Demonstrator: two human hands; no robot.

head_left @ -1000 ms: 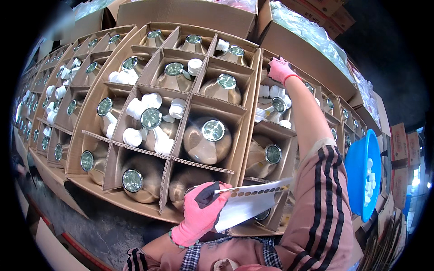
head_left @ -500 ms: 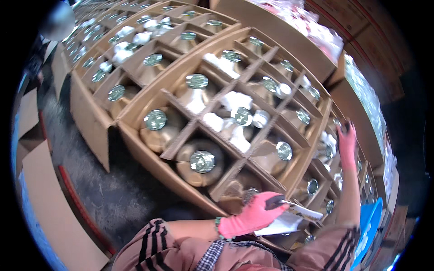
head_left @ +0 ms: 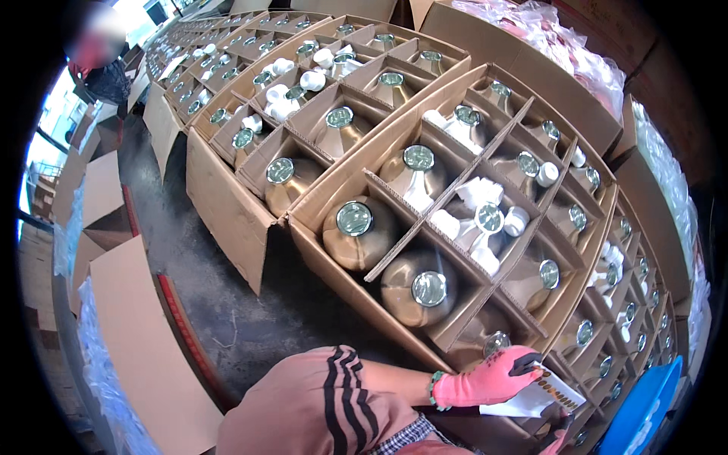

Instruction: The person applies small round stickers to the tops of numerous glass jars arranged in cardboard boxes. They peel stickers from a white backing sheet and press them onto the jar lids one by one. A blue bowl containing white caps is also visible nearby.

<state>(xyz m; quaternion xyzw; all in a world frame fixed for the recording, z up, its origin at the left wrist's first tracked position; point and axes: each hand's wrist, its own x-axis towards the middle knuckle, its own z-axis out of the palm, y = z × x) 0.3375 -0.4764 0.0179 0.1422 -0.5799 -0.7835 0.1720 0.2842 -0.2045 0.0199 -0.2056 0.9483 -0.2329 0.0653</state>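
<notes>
My left hand (head_left: pixel 489 377), in a pink glove with dark fingertips, is closed on a white sheet of small gold-brown stickers (head_left: pixel 557 394). My right hand (head_left: pixel 557 437), gloved alike, is partly cut off by the lower edge; its bent fingers meet at the sheet's near right corner, and what they pinch, if anything, is too small to make out. Just beyond the left hand stands a divided carton (head_left: pixel 326 262) of gold-tinted glass vessels. The closest vessel (head_left: pixel 497 345) shows its clear round top beside my glove. White caps (head_left: pixel 516 221) lie among the vessels in the middle compartment.
More divided cartons (head_left: pixel 227 205) of similar vessels run to the far left and along the right. A blue tub (head_left: pixel 644 406) stands at lower right. Open cartons with plastic bags (head_left: pixel 561 45) line the far side. Flattened cardboard (head_left: pixel 144 341) lies left; another person (head_left: pixel 102 61) stands far left.
My right hand has come back from the right-hand carton to the sticker sheet near my body. My left hand still holds the sheet. The whole view has shifted.
</notes>
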